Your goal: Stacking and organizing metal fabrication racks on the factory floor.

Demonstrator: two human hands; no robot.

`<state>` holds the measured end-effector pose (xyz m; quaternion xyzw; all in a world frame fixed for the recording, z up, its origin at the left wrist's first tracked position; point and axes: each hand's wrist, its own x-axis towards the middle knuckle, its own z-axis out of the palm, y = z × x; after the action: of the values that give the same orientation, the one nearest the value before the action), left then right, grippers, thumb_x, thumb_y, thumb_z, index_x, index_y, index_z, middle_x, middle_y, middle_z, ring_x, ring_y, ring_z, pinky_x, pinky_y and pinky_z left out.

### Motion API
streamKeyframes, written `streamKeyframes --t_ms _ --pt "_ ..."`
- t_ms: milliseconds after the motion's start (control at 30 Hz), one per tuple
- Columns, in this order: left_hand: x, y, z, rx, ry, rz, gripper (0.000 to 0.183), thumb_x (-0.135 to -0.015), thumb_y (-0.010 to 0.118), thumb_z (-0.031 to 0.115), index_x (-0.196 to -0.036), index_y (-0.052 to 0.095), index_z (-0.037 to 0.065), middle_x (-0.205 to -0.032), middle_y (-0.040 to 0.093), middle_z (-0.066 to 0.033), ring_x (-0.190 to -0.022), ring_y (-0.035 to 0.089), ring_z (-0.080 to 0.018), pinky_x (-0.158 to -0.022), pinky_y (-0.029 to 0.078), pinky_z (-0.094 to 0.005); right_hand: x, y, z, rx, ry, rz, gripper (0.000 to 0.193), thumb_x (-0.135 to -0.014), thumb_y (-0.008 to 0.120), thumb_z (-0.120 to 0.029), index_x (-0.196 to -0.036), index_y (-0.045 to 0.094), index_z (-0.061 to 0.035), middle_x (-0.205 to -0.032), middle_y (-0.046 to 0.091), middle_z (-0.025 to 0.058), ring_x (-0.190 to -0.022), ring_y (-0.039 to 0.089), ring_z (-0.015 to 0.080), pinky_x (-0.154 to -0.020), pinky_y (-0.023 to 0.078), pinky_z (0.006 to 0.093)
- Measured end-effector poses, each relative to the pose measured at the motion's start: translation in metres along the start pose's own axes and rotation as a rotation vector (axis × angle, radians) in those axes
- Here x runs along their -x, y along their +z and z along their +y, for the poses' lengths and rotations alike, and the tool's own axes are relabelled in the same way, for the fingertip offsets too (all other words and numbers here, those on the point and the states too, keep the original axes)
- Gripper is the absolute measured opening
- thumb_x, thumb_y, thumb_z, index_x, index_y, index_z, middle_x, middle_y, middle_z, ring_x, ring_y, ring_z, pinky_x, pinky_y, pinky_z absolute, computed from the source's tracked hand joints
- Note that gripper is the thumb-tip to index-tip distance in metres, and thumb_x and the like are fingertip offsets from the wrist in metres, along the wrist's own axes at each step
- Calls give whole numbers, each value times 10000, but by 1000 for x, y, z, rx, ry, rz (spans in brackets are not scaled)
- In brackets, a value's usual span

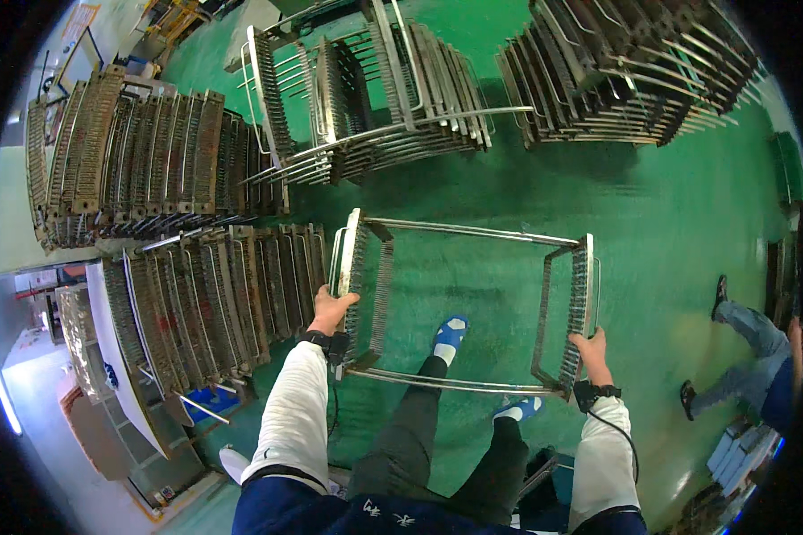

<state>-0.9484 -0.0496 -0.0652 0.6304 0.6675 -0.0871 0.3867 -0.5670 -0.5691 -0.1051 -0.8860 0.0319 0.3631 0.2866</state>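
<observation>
Between my two hands is a rectangular metal rack (pixel 473 230), with slotted comb-like side plates joined by long metal rods. My left hand (pixel 332 309) grips its left side plate, thumb over the edge and fingers around the outside. On the opposite side, my right hand (pixel 590 353) is closed on the right plate near its lower corner. The rack's middle is open, and green floor shows through it. Both my wrists carry black straps with cables.
Stacked racks (pixel 143 152) stand at the left, with another row (pixel 223 294) nearer me. More racks (pixel 366 98) lie ahead, and a pile (pixel 633 71) sits at the far right. A person (pixel 758 352) is on the right. Green floor (pixel 669 232) lies between.
</observation>
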Motion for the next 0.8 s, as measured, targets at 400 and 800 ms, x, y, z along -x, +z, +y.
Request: streamKeyframes --t_ms 400,800 --pt "-54 1 21 169 -222 30 989 -674 816 317 -1430 318 -82 -1298 543 -223 -1130 571 -281 -927 460 -367 -148 74 -96 208 -129 -17 1053 -566 806 -389 -1329 373 193 -1272 509 348 -1184 530 411 -1000 431 403" --pt "-136 61 -48 314 -212 57 1021 -701 809 323 -1471 258 -57 -1310 516 -195 -1152 532 -267 -969 417 -354 -240 164 -78 55 -138 -92 971 -603 814 -272 -1335 370 187 -1138 575 279 -993 609 332 -837 493 382"
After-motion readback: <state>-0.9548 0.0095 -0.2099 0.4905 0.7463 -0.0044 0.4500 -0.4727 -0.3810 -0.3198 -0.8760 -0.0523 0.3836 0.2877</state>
